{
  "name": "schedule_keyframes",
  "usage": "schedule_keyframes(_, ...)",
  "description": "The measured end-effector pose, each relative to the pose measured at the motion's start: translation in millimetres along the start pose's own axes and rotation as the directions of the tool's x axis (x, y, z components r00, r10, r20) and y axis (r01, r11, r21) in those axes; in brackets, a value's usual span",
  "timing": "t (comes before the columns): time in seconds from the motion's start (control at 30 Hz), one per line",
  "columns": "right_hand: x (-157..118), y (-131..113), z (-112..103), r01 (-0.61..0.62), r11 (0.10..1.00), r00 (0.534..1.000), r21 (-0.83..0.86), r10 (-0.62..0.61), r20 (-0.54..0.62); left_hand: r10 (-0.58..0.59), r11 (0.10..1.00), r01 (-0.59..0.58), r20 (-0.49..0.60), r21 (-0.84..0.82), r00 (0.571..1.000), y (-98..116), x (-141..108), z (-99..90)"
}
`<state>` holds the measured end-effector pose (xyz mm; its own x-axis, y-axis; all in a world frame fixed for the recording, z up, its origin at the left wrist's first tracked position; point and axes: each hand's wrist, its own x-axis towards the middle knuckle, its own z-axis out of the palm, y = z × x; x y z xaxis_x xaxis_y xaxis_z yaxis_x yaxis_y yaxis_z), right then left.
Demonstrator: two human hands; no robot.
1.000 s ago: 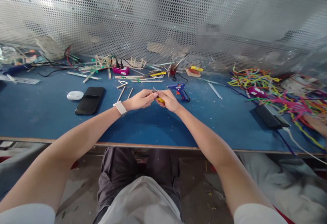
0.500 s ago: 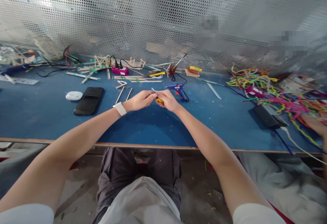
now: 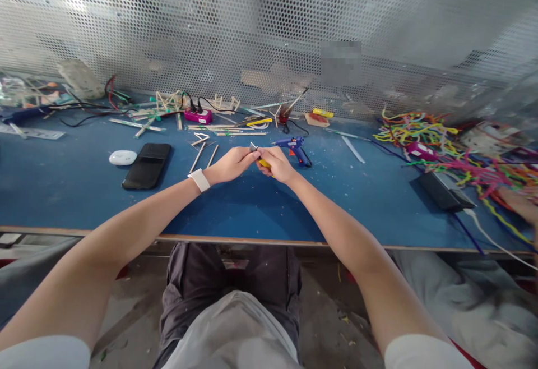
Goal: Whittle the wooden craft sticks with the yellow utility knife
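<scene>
My right hand is closed around a utility knife with a yellow handle. Its short metal blade points up and to the left, over the fingertips. My left hand, with a white band at the wrist, is pinched closed and meets the right thumb near the blade; whatever it pinches is hidden. Just right of the hands lies a blue glue gun on the blue table. Thin wooden sticks and a small stick frame lie behind the left hand.
A black phone and a white oval case lie at left. Behind are a pink power strip, bundled sticks and another yellow cutter. At right are colourful pipe cleaners, a dark box and another person's hand.
Both hands stay together in nearly the same place, with only a slight shift of the fingers and knife. More of the yellow handle shows. The table items have not moved.
</scene>
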<state>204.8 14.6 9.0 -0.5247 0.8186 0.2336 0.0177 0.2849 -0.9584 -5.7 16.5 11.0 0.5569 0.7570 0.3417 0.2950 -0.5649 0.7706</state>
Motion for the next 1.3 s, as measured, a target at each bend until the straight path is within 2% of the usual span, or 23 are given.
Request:
schedule_keyframes(0.53,2.7,1.5,5.5,-0.006,1.000,0.997,-0.003,0.006,-0.083,-0.019,0.986,0.034,-0.091,0.166,0.996,4.1,4.8,-0.4)
schedule_keyframes(0.93,4.8,8.4,10.9,-0.008,1.000,0.986,-0.001,0.008,-0.168,-0.026,0.983,0.054,-0.160,0.177,0.987,3.3,5.7,2.1)
schedule_keyframes(1.3,3.5,5.9,21.8,0.018,1.000,0.973,-0.014,-0.021,-0.230,-0.017,0.995,0.035,-0.190,0.091,0.982,1.4,4.7,5.5)
